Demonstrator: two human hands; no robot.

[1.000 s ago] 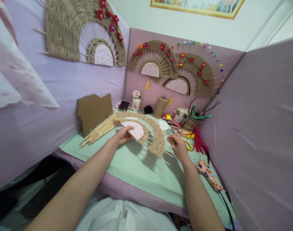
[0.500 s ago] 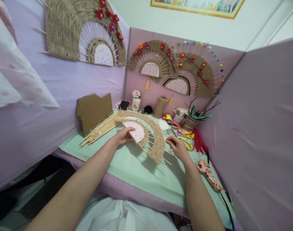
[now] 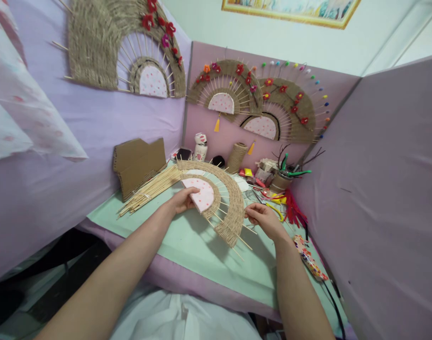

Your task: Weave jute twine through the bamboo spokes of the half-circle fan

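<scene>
A half-round woven fan [image 3: 227, 197] of jute twine on wooden sticks, with a pink dotted paper centre, is held tilted above the green table mat [image 3: 194, 245]. My left hand [image 3: 182, 199] grips it at the pink centre, thumb on top. My right hand [image 3: 262, 217] is closed in a pinch at the fan's right edge, where the stick ends poke out; what its fingers pinch is too small to make out.
A bundle of wooden sticks [image 3: 148, 191] and cardboard pieces [image 3: 138, 163] lie at the left. A twine spool [image 3: 236, 157], a pot of tools [image 3: 283, 177], yellow-handled pliers [image 3: 275, 210] and a patterned glue gun [image 3: 310, 264] crowd the back and right. Finished fans [image 3: 237, 92] hang on the purple partitions.
The fan has turned a little and lifted toward the back, its lower right edge now steeper. My right hand has shifted inward to the fan's edge and closed more.
</scene>
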